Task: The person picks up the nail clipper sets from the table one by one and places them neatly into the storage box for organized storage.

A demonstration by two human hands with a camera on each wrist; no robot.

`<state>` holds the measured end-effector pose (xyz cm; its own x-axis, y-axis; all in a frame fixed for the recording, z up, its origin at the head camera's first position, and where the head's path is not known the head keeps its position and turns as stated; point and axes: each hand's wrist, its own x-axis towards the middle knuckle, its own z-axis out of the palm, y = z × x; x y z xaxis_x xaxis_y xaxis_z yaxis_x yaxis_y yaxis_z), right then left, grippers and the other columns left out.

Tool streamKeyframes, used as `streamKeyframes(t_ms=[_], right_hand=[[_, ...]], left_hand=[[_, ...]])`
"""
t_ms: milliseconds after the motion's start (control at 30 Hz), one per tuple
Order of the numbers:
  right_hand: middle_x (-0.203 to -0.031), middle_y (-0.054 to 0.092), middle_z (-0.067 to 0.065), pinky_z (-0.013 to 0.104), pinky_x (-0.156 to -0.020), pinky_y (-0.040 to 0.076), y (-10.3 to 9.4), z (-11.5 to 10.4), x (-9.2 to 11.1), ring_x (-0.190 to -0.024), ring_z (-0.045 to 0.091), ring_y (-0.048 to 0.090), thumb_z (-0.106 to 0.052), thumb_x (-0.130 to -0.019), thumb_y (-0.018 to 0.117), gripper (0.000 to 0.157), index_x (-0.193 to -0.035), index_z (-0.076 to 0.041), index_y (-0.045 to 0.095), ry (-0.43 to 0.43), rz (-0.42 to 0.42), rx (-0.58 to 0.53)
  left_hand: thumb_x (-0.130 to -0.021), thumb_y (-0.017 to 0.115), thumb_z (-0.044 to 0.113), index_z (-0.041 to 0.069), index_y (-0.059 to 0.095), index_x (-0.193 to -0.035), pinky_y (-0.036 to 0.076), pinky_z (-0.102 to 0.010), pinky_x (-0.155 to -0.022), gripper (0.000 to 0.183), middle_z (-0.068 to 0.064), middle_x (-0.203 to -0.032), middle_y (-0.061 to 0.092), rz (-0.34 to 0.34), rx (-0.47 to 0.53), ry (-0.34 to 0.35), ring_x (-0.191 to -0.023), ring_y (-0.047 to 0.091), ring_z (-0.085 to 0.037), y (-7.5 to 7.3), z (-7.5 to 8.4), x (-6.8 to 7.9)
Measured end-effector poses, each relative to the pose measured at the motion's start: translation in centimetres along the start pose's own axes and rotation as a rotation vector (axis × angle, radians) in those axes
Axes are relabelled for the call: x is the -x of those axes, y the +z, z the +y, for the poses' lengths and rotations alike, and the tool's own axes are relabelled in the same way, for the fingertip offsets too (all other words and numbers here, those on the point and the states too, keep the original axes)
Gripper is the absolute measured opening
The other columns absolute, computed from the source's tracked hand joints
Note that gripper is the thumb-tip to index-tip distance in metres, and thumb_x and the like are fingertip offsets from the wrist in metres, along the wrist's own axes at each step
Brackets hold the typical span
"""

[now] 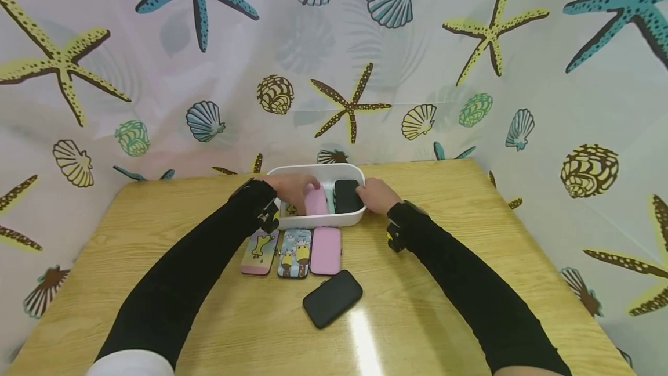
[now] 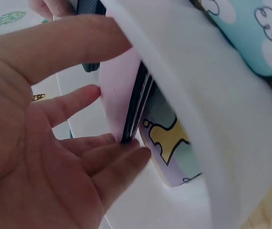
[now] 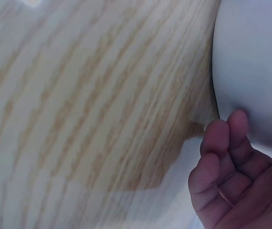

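A white plastic bin (image 1: 318,222) stands toward the back of the table, with several flat cases inside. My left hand (image 1: 293,189) reaches into it and grips a pink case (image 1: 315,201), thumb on one side and fingers at its dark metal-edged side in the left wrist view. Beside that case lies a patterned one (image 2: 167,138) with a yellow shape. My right hand (image 1: 378,195) holds the bin's right end, fingers curled against the outer wall in the right wrist view. Near it inside sit a black case (image 1: 347,196) and a pale green one (image 1: 330,201).
Before the bin lie three cases in a row: a yellow-and-pink one (image 1: 259,253), a giraffe-print one (image 1: 294,253) and a pink one (image 1: 326,251). Closer to me a black case (image 1: 332,299) lies slanted on the wooden table (image 1: 428,318). A patterned curtain (image 1: 344,45) hangs behind.
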<state>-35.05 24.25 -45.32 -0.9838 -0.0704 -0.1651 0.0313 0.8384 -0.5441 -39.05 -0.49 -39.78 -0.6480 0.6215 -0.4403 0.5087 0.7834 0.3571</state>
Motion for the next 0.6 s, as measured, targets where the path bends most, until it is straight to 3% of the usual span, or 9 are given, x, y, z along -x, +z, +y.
streamKeyframes(t_ms=[200, 600], right_hand=[[-0.07, 0.054, 0.006, 0.027, -0.053, 0.042, 0.3, 0.3, -0.3, -0.055, 0.016, 0.053, -0.023, -0.103, 0.039, 0.034, -0.09, -0.001, 0.061, -0.002, 0.001, 0.003], [-0.071, 0.053, 0.006, 0.026, -0.053, 0.041, 0.3, 0.0, 0.0, -0.055, 0.016, 0.052, -0.024, -0.103, 0.039, 0.035, -0.09, -0.001, 0.061, 0.012, 0.008, -0.013]], left_hand=[[-0.077, 0.086, 0.023, 0.022, 0.048, -0.148, 0.048, -0.041, -0.1, 0.081, -0.008, -0.147, 0.049, -0.001, 0.02, 0.003, -0.117, 0.05, -0.025, 0.2, 0.1, -0.5], [-0.081, 0.082, 0.022, 0.013, 0.049, -0.15, 0.043, -0.04, -0.107, 0.077, -0.011, -0.153, 0.046, 0.058, 0.023, 0.041, -0.124, 0.05, -0.024, 0.7, 1.0, -0.6]])
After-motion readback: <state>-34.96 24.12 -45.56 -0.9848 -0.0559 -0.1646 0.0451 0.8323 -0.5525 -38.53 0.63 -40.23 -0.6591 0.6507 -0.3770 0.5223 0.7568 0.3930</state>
